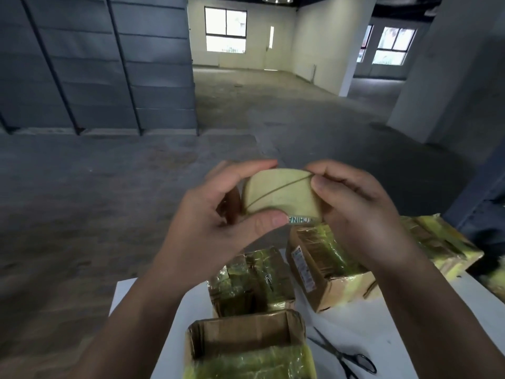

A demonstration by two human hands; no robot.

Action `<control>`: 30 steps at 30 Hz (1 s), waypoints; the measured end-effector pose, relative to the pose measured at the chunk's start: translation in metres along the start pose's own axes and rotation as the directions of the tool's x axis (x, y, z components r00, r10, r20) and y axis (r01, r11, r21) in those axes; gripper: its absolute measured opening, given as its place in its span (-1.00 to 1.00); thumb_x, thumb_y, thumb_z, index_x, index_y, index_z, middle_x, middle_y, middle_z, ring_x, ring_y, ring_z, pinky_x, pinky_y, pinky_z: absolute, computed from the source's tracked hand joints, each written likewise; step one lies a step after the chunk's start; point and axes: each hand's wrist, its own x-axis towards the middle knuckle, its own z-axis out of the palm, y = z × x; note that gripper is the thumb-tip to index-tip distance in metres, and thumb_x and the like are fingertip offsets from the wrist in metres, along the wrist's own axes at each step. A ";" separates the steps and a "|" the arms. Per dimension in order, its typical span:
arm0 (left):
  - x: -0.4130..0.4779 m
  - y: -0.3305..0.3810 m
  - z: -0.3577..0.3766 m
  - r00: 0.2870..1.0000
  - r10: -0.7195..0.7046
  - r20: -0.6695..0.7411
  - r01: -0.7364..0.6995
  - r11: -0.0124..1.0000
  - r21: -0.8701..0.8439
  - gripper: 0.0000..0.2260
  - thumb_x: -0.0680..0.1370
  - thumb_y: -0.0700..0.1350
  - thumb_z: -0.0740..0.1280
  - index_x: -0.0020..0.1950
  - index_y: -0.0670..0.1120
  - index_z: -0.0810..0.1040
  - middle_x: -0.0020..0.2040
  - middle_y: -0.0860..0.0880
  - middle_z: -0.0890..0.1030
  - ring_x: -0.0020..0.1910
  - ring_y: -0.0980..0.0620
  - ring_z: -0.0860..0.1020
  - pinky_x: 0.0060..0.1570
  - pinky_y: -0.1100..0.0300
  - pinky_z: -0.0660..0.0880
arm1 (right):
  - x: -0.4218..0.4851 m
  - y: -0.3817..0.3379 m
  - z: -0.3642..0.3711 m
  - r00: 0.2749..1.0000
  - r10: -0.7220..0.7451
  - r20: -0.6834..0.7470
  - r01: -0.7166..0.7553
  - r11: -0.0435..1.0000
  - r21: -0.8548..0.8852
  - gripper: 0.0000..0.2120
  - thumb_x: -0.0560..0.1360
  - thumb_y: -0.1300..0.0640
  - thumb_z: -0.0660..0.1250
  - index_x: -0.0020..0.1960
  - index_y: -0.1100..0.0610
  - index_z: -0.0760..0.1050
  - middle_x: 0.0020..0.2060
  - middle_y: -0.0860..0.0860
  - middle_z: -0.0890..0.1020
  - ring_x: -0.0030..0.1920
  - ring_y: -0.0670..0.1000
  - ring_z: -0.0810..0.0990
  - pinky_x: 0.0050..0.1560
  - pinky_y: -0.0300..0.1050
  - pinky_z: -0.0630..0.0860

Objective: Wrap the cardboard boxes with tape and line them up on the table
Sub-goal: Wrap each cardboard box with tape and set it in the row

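Observation:
I hold a roll of pale yellowish tape up in front of me, above the table. My left hand grips the roll from the left, thumb under it and fingers over the top. My right hand pinches at the roll's right edge, where a dark seam line crosses the tape. Below on the white table lie several cardboard boxes with yellowish tape: one at the near edge with an open side, one in the middle, one to the right with a label, and one at far right.
Black-handled scissors lie on the table to the right of the near box. Beyond the table is bare concrete floor, a grey panelled wall at left and a white pillar at right.

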 end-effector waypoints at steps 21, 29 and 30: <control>0.024 0.010 0.061 0.999 0.038 0.019 -0.040 0.989 0.139 -0.62 0.41 0.03 0.39 0.22 0.08 0.47 -0.03 0.21 0.48 -0.18 0.36 0.45 -0.17 0.53 0.29 | 0.008 -0.013 -0.065 0.964 0.223 0.143 -0.201 0.968 -0.153 -0.75 0.30 0.20 0.24 -0.21 0.42 0.46 -0.30 0.17 0.42 -0.21 0.10 0.41 -0.12 0.09 0.31; 0.023 0.004 0.059 0.999 -0.018 0.039 0.011 0.986 0.165 -0.62 0.42 0.00 0.41 0.22 0.05 0.48 0.05 0.12 0.51 -0.10 0.33 0.48 -0.11 0.49 0.32 | 0.009 -0.004 -0.058 0.950 0.258 0.178 -0.255 0.966 -0.041 -0.82 0.33 0.18 0.27 -0.28 0.04 0.65 -0.34 0.04 0.54 -0.21 0.06 0.53 -0.09 0.04 0.46; 0.023 0.003 0.059 0.999 -0.024 0.035 0.018 0.985 0.170 -0.62 0.42 -0.04 0.43 0.21 0.06 0.47 0.04 0.13 0.51 -0.11 0.35 0.47 -0.11 0.52 0.31 | 0.010 -0.002 -0.057 0.946 0.269 0.179 -0.266 0.963 -0.040 -0.83 0.33 0.18 0.27 -0.28 0.05 0.65 -0.33 0.05 0.54 -0.20 0.05 0.54 -0.09 0.04 0.47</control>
